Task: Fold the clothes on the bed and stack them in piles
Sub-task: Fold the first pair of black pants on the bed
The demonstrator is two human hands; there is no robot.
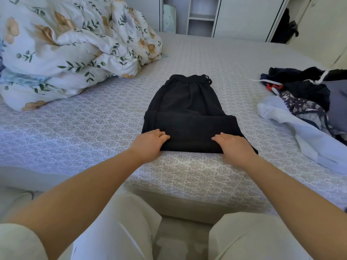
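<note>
Black trousers (187, 102) lie lengthwise in the middle of the bed (93, 128), waistband at the far end, the near part folded over into a thick band. My left hand (150, 142) rests on the left near corner of that fold, its fingers laid over the cloth. At the right near corner my right hand (232, 145) lies on the fold in the same way. Whether either thumb is tucked under the edge cannot be seen. A heap of unfolded clothes (308, 98) in dark, blue and white sits at the right side of the bed.
A crumpled floral duvet (71, 45) fills the far left of the bed. White wardrobes and an open shelf (201, 17) stand beyond the far edge. My knees in pale trousers are against the bed's near edge (187, 201).
</note>
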